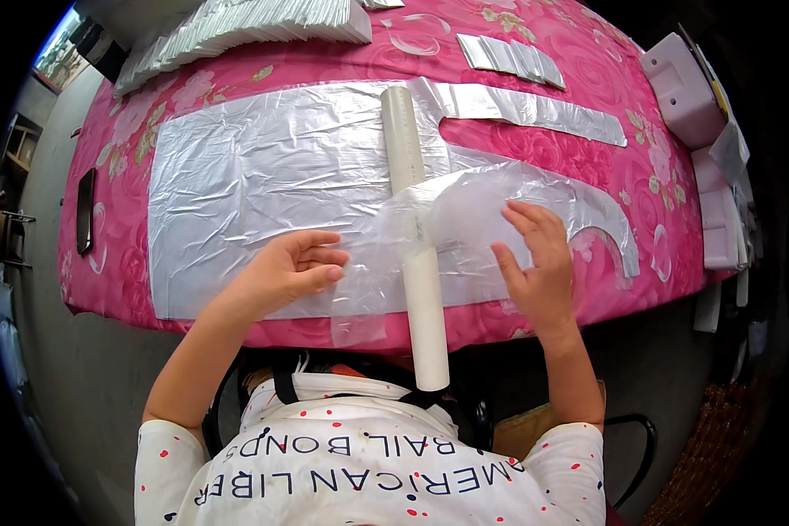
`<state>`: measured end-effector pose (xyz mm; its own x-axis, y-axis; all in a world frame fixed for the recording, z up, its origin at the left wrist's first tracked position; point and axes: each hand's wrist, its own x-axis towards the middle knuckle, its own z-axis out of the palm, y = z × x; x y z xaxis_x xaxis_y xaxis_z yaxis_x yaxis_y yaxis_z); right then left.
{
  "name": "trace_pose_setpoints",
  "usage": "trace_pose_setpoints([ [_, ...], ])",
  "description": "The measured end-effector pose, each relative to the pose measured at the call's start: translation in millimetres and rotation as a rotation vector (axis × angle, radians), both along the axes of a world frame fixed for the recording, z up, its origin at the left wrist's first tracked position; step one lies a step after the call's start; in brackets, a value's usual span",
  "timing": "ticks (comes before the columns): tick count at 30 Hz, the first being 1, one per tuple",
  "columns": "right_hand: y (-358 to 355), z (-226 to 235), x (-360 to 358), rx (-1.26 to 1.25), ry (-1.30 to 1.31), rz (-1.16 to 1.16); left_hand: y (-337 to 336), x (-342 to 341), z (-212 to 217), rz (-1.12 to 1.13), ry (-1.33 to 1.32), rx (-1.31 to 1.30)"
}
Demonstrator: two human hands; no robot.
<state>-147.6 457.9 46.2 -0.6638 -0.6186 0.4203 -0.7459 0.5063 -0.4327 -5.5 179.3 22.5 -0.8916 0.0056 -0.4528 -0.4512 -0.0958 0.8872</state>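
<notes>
Tube (425, 316) | axis fore-aft, near end overhanging table (311, 333) | film (473, 206) across | left hand (294, 270) curled, grip unclear | right hand (539, 267) open

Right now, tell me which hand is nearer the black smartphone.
Left. The left hand, over the silver sheet, is right of the black smartphone; the right hand is farther right, beyond the white tube.

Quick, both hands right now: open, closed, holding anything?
Left hand: fingers partly curled near the clear film; whether it pinches anything cannot be told.
Right hand: open, thumb and fingers apart, nothing visibly held.
</notes>
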Motion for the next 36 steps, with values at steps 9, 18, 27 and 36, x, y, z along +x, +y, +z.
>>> trace_pose_setpoints([
  [9, -41, -5, 41, -0.037, -0.132, 0.173, 32, -35, -10, 0.033, 0.4, -0.771],
  [18, -33, -4, 53, -0.076, -0.158, 0.136, 38, -54, -9, -0.163, 0.267, -0.429],
  [27, -46, 5, 63, -0.204, -0.379, 0.065, 47, -47, -2, 0.004, 0.087, 0.331],
  [36, 4, -15, 19, -0.545, -0.881, -0.109, 50, -45, -2, 0.073, 0.004, 0.32],
])
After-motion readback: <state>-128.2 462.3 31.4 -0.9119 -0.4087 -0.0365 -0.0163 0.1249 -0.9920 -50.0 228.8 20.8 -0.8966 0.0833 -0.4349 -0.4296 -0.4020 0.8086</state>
